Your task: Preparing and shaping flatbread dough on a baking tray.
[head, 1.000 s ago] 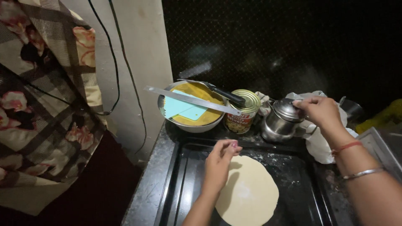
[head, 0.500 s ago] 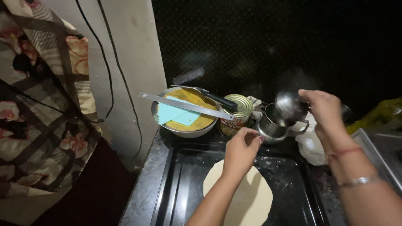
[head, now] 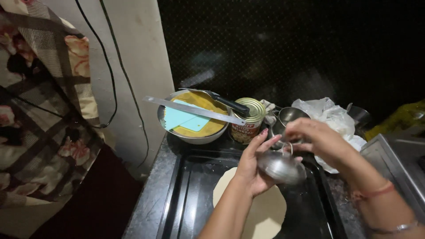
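Right hand (head: 316, 141) pinches steel lid (head: 282, 167) — left hand (head: 256, 166) cups it (above dough round (head: 261, 212), black tray (head: 186, 199)).

The dark bench (head: 152, 199) carries a black tray (head: 186, 194), a steel bowl (head: 195, 136), a tin can (head: 248, 121) and a white bag (head: 330, 117).
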